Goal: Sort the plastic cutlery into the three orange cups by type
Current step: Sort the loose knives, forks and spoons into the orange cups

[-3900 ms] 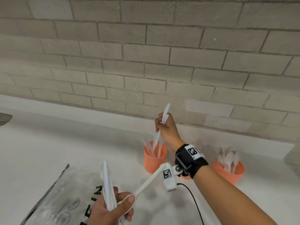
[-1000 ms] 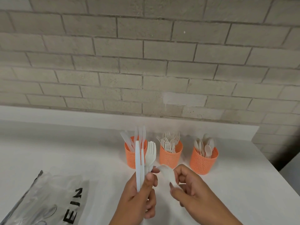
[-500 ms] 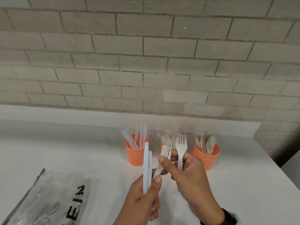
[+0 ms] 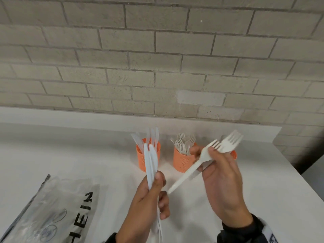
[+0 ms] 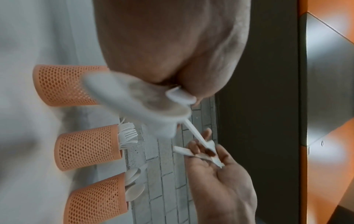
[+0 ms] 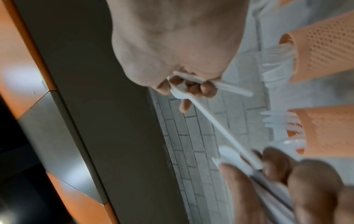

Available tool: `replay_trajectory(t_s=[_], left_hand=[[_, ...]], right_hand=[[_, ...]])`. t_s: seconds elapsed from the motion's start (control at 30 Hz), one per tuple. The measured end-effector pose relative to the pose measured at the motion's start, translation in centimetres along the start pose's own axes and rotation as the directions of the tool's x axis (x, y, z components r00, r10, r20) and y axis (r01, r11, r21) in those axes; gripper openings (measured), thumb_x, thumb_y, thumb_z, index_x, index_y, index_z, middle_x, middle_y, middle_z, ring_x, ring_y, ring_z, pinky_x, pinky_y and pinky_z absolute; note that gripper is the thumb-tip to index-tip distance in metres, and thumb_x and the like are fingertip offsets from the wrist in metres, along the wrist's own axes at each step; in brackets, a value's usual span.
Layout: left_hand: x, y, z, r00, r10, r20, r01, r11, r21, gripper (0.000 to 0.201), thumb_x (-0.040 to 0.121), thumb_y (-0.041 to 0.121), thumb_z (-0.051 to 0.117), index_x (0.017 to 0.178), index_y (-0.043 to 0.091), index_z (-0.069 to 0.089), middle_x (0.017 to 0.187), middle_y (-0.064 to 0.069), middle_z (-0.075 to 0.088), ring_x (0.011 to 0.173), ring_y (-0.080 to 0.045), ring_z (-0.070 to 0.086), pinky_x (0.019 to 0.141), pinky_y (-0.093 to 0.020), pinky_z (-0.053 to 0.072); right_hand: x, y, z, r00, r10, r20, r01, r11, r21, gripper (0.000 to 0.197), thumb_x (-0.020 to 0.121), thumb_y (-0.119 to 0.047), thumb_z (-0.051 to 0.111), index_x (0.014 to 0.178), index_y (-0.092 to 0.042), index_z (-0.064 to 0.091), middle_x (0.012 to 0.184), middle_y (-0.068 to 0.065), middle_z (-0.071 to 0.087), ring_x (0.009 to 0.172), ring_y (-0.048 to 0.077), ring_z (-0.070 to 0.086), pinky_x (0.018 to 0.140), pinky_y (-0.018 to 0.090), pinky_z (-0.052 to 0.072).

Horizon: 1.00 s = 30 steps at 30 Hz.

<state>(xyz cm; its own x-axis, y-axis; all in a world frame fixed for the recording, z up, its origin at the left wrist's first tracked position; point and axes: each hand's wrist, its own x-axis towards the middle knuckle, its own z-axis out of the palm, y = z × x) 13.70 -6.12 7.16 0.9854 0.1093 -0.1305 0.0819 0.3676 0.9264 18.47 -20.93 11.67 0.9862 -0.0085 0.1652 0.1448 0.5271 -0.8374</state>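
The right hand (image 4: pixel 220 174) has just drawn two forks (image 4: pixel 210 155) clear of the left hand (image 4: pixel 150 195), whose grip keeps only knives (image 4: pixel 150 163), so the fork cup (image 4: pixel 183 161) is probably next

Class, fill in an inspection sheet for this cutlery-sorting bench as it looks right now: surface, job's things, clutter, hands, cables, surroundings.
Surface: white counter, plain.
Job's things: three orange mesh cups in a row by the wall; knife cup left, fork cup middle, spoon cup right, mostly hidden behind the right hand in the head view.
Clutter: clear plastic bag with black lettering, lying at front left.
Hands: left hand holds upright knives; right hand has two forks in its grip, prongs up.
Cables: nothing seen.
Surroundings: grey brick wall behind; dark wristbands at both wrists.
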Motion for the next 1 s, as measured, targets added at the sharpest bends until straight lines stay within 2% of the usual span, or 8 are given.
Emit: replay_trajectory(t_s=[0.1, 0.2, 0.33, 0.4, 0.47, 0.63, 0.87, 1.0], left_hand=[[0.5, 0.5, -0.2, 0.995, -0.024, -0.097, 0.006, 0.983, -0.181, 0.032, 0.095, 0.041, 0.050, 0.087, 0.010, 0.049, 0.080, -0.002, 0.040, 0.046, -0.011, 0.032, 0.038, -0.023, 0.032], [1.0, 1.3, -0.2, 0.987, 0.008, -0.163, -0.057, 0.953, -0.299, 0.032, 0.096, 0.041, 0.050, 0.081, 0.013, 0.047, 0.074, -0.001, 0.043, 0.045, -0.011, 0.034, 0.040, -0.023, 0.037], [1.5, 2.5, 0.6, 0.956, 0.082, -0.282, -0.185, 0.914, -0.361, 0.036, 0.097, 0.043, 0.049, 0.075, 0.015, 0.048, 0.066, 0.002, 0.045, 0.046, -0.012, 0.037, 0.043, -0.025, 0.041], [1.7, 2.8, 0.9, 0.934, 0.110, -0.339, -0.234, 0.907, -0.351, 0.039, 0.095, 0.047, 0.049, 0.077, 0.013, 0.047, 0.063, 0.004, 0.045, 0.047, -0.012, 0.040, 0.046, -0.025, 0.044], [1.8, 2.9, 1.3, 0.913, 0.145, -0.381, -0.280, 0.902, -0.328, 0.041, 0.091, 0.052, 0.049, 0.082, 0.012, 0.046, 0.067, 0.003, 0.045, 0.048, -0.013, 0.042, 0.048, -0.025, 0.046], [1.5, 2.6, 1.8, 0.889, 0.245, -0.388, -0.344, 0.915, -0.210, 0.039, 0.095, 0.049, 0.044, 0.082, 0.012, 0.046, 0.059, 0.009, 0.052, 0.050, -0.011, 0.051, 0.061, -0.033, 0.047], [1.5, 1.2, 0.7, 0.905, 0.269, -0.330, -0.308, 0.949, -0.071, 0.040, 0.092, 0.049, 0.048, 0.081, 0.011, 0.049, 0.064, -0.002, 0.049, 0.056, -0.015, 0.054, 0.053, -0.026, 0.052], [1.4, 0.8, 0.2, 0.922, 0.227, -0.313, -0.239, 0.971, 0.001, 0.047, 0.083, 0.052, 0.055, 0.077, 0.006, 0.047, 0.053, -0.002, 0.043, 0.042, -0.014, 0.042, 0.040, -0.025, 0.040]], right_hand=[[-0.2, -0.9, -0.4, 0.996, -0.078, 0.040, 0.076, 0.996, 0.041, 0.013, 0.091, -0.019, 0.046, 0.082, -0.015, 0.054, 0.069, 0.013, 0.057, 0.069, 0.028, 0.055, 0.073, 0.038, 0.047], [-1.2, -0.2, -1.0, 0.995, -0.007, 0.104, 0.017, 0.995, -0.096, 0.014, 0.094, -0.018, 0.055, 0.089, -0.014, 0.043, 0.063, 0.005, 0.043, 0.051, 0.021, 0.041, 0.052, 0.033, 0.039], [-3.6, 1.5, -1.8, 0.972, 0.147, 0.186, -0.033, 0.861, -0.508, 0.039, 0.063, -0.037, 0.079, 0.093, -0.026, 0.057, 0.054, -0.009, 0.046, 0.047, 0.005, 0.039, 0.048, 0.016, 0.036], [-4.6, 2.3, -1.7, 0.933, 0.280, 0.227, -0.090, 0.792, -0.604, 0.042, 0.052, -0.039, 0.087, 0.084, -0.028, 0.063, 0.050, -0.003, 0.036, 0.047, 0.014, 0.029, 0.048, 0.018, 0.030], [-5.1, 3.2, -1.5, 0.923, 0.336, 0.191, -0.131, 0.736, -0.664, 0.040, 0.050, -0.035, 0.091, 0.080, -0.027, 0.066, 0.048, 0.001, 0.034, 0.051, 0.019, 0.027, 0.049, 0.020, 0.030], [-5.2, 4.1, -1.7, 0.965, 0.242, 0.099, -0.115, 0.734, -0.670, 0.015, 0.074, -0.020, 0.084, 0.075, -0.024, 0.070, 0.051, -0.002, 0.052, 0.048, 0.010, 0.042, 0.050, 0.017, 0.037], [-5.1, 4.0, -2.3, 0.978, 0.181, 0.104, -0.092, 0.822, -0.562, 0.011, 0.067, -0.028, 0.077, 0.066, -0.022, 0.069, 0.050, -0.004, 0.050, 0.044, 0.007, 0.041, 0.047, 0.016, 0.035], [-4.4, 4.4, -3.1, 0.992, 0.108, 0.064, -0.060, 0.857, -0.511, 0.025, 0.062, -0.041, 0.080, 0.069, -0.020, 0.068, 0.047, -0.006, 0.043, 0.042, 0.008, 0.033, 0.044, 0.020, 0.030]])
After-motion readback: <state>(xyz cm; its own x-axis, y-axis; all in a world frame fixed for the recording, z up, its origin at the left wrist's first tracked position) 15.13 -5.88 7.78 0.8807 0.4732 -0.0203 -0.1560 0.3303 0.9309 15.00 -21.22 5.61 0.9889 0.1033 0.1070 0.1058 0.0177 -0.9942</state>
